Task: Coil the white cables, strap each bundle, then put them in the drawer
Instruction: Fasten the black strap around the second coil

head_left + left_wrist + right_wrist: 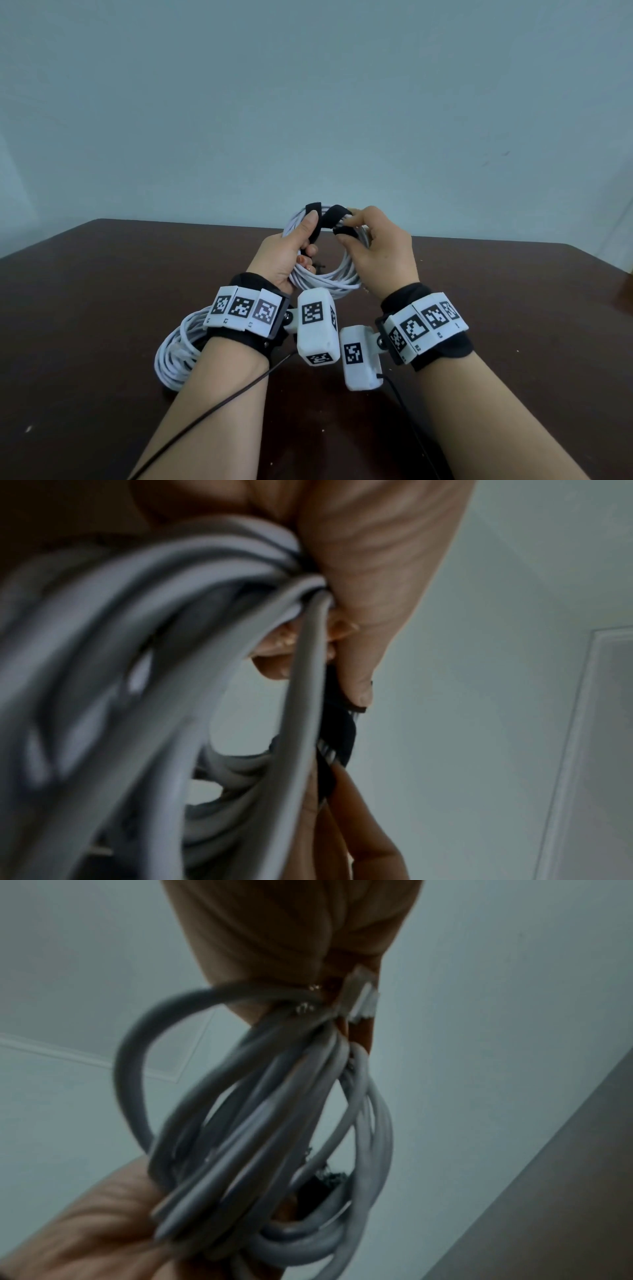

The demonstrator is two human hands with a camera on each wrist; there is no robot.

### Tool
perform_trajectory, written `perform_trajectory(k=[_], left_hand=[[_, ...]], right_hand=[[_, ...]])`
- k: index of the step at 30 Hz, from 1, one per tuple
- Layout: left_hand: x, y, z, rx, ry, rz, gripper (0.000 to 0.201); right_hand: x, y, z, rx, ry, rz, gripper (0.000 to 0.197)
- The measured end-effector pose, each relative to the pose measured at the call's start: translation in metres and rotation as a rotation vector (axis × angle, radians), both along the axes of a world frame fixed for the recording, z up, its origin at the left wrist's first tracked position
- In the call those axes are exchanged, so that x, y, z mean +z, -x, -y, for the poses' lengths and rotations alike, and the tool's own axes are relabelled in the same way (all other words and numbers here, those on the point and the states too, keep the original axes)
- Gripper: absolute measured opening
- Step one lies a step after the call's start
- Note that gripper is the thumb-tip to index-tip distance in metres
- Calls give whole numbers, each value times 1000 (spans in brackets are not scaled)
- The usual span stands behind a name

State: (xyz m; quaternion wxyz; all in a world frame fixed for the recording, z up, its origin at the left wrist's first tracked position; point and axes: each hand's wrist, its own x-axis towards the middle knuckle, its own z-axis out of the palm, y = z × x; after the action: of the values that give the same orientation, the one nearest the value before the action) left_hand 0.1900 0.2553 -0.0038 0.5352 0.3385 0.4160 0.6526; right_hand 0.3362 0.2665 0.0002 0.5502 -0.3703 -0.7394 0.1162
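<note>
Both hands hold a coiled white cable bundle [329, 279] upright above the brown table [102, 274]. My left hand [294, 246] grips the coil's left side, thumb pressed on a black strap [317, 222] near the top. My right hand [373, 246] pinches the strap's other end [339, 216] against the coil's top right. In the left wrist view the cable loops [137, 669] run blurred through the palm, the strap [339, 731] beyond the thumb. The right wrist view shows the loops [274, 1123] hanging from the fingers, with a white connector [359, 1001]. A second white coil [178, 349] lies on the table under my left forearm.
A pale wall [308, 102] rises behind the table's far edge. Thin black leads [222, 407] trail from the wrist cameras across the table toward me. No drawer is in view.
</note>
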Motion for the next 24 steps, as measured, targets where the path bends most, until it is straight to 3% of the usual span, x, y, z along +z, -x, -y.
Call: perform_trajectory(k=[3, 6, 11, 15, 19, 24], left_hand=[[-1, -2, -1, 45, 3, -45, 40], [-2, -1, -2, 88, -2, -74, 39], [-5, 3, -3, 190, 4, -155, 40], [-4, 6, 0, 213, 8, -120, 43], [1, 4, 3, 148, -28, -175, 36], [0, -1, 7, 25, -30, -209, 32]], right_hand=[[-3, 0, -5, -153, -146, 73, 8], [-1, 0, -7, -114, -238, 59, 10], [12, 0, 5, 1, -178, 75, 8], [23, 5, 18, 193, 15, -25, 26], [27, 1, 14, 250, 152, -222, 30], [22, -4, 6, 213, 150, -128, 34]])
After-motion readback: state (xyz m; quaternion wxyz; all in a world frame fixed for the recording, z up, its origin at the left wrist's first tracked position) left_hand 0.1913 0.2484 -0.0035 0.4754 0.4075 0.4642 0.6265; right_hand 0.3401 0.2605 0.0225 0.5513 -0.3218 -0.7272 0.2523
